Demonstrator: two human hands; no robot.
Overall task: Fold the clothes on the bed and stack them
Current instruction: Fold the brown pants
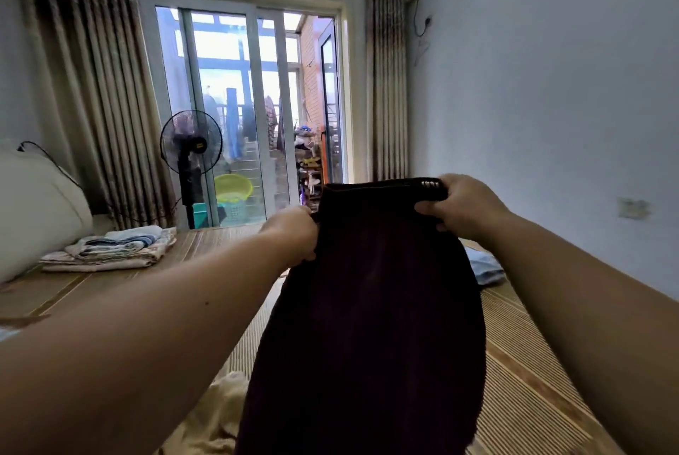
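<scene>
You are holding the garment (367,307) up over the bed (521,381), your left hand (294,234) gripping its left top edge, your right hand (463,208) pinching its right top corner, cloth hanging down between your arms, folded stack (110,248) lying far left

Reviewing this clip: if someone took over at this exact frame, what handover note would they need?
Left hand: grips the left edge of the dark garment.
Right hand: grips its top right corner.
The garment hangs above the bed, not yet folded.
Done: a folded stack lies at the bed's far left.
Left: fold the dark garment, then probably the light blue cloth on the right and the beige cloth nearest the camera; add them to the stack.
</scene>
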